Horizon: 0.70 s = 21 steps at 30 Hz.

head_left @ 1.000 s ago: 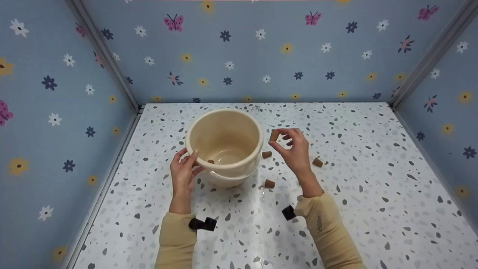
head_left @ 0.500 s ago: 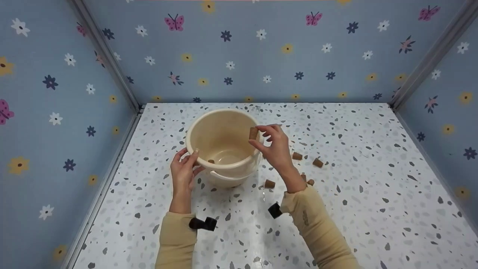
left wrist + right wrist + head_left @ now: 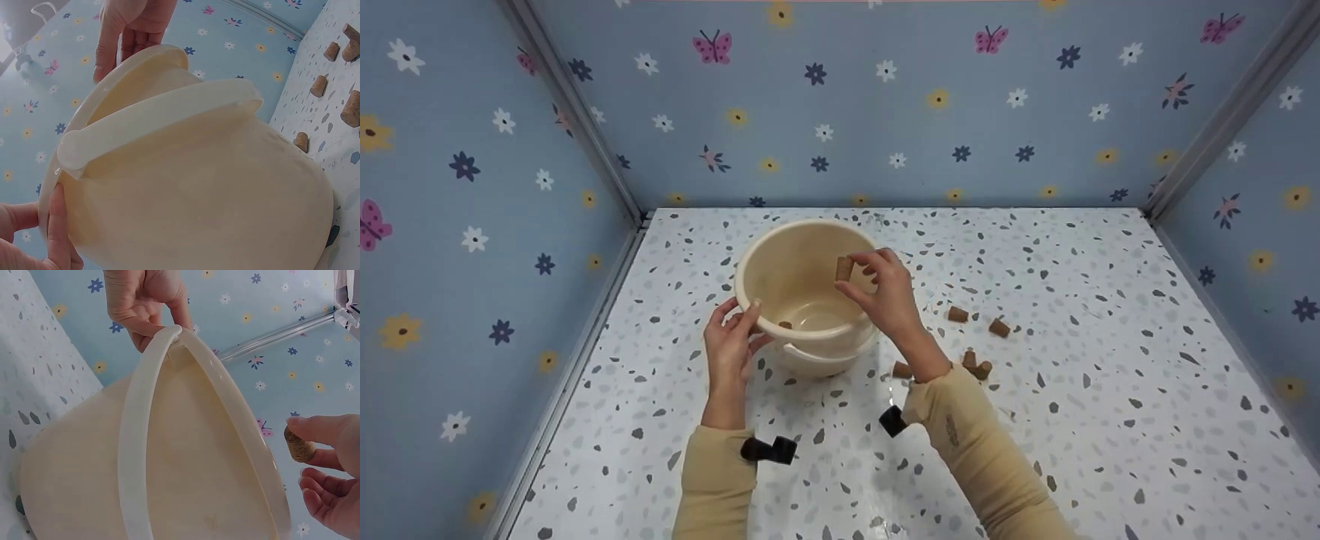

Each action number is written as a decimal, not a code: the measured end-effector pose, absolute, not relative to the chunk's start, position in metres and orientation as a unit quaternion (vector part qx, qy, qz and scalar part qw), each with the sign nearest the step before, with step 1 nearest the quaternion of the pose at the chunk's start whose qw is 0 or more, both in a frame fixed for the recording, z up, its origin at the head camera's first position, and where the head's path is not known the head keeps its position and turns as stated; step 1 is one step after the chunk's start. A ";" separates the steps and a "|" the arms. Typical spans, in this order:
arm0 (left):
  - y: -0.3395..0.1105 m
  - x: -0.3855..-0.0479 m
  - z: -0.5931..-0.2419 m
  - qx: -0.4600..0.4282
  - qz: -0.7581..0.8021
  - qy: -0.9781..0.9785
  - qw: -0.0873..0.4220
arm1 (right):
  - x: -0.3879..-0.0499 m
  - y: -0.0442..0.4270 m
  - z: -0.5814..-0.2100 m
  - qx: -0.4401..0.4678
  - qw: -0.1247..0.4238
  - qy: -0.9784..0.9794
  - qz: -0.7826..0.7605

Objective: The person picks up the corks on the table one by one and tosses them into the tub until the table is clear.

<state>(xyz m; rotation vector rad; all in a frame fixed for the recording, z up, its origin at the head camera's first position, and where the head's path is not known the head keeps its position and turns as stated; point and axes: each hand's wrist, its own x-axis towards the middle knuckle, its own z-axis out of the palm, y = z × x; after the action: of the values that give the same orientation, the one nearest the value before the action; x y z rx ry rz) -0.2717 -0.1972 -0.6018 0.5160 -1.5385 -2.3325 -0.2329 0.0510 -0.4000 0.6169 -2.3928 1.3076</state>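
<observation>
A cream plastic bucket [image 3: 825, 349] stands on the speckled table, its white handle [image 3: 163, 115] hanging down on the near side. My left hand [image 3: 727, 337] grips the bucket's rim at the near left, thumb on top and fingers beneath. Between thumb and fingertips, my right hand [image 3: 889, 292] pinches a cork stopper [image 3: 844, 269] above the bucket's mouth, near its right side. In the right wrist view the same cork [image 3: 299, 445] shows just outside the rim line. Another small brown cork [image 3: 785, 325] is partly visible inside the bucket at the bottom.
Several loose corks [image 3: 958, 314] lie on the table right of the bucket, some bunched by the right forearm. Blue flowered panels [image 3: 855, 105] enclose the back and both sides, with grey metal posts [image 3: 574, 112] at the corners.
My right hand has carried the pinched cork leftward, from beside the bucket to over its opening. My left hand keeps its hold on the rim, and the bucket has stayed put.
</observation>
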 end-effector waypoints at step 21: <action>-0.191 -0.249 -0.561 0.208 -0.821 -0.522 0.101 | -0.225 0.056 -0.402 0.206 0.130 -0.858 0.452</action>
<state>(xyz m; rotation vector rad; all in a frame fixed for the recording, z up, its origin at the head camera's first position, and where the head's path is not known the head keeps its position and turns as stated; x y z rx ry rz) -0.2490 -0.1907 -0.5609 0.6138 -1.5420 -2.4268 -0.2255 0.0564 -0.4025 0.5975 -2.4946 1.3126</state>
